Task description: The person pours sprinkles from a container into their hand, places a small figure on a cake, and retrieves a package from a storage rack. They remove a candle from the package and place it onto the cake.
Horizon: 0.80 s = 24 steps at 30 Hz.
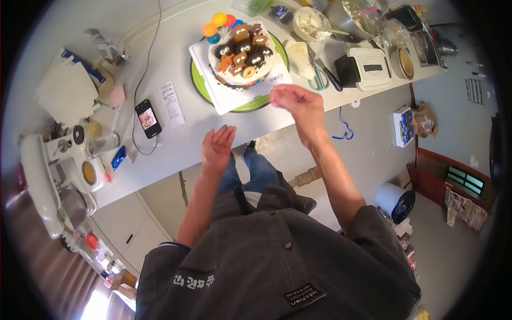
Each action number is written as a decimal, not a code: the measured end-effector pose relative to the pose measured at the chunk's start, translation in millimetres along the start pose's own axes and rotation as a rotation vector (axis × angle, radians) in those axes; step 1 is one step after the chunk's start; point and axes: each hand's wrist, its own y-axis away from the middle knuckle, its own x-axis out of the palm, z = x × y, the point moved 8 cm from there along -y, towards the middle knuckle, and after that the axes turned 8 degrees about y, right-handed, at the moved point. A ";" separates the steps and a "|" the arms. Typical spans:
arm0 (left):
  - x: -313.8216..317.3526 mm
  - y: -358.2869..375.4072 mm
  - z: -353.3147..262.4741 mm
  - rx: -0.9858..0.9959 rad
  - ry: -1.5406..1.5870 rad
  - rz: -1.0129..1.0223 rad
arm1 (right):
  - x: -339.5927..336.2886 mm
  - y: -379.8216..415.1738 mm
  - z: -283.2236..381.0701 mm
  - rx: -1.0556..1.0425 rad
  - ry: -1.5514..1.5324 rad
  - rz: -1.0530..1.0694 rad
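Note:
A decorated cake (242, 58) stands on a white square board (224, 98) over a green round turntable (200, 80). Dark and brown figures with white eyes, cookies and colored balls top it. My left hand (218, 146) hovers at the counter's front edge, below the board, fingers loosely bent and apart from everything. Raised near the board's right corner, my right hand (301, 106) has its fingers bent together toward the thumb. Whether anything small sits between those fingertips is hidden.
A phone (148, 118) on a cable and a paper receipt (172, 104) lie left of the board. Scissors (318, 80), a black-handled knife (333, 78), a cream bowl (311, 24) and a metal bowl (354, 21) are at right. A stand mixer (40, 181) is far left.

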 end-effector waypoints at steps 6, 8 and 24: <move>24.5 -40.6 -26.8 0.060 -0.096 -0.043 | -6.9 -63.2 28.4 -0.014 0.140 -0.072; 38.6 -48.1 -31.0 0.064 -0.112 -0.068 | -6.0 -72.0 32.1 -0.010 0.196 -0.093; 57.8 -58.8 -18.6 -0.078 -0.031 0.067 | 8.4 -86.0 31.8 0.034 0.300 -0.140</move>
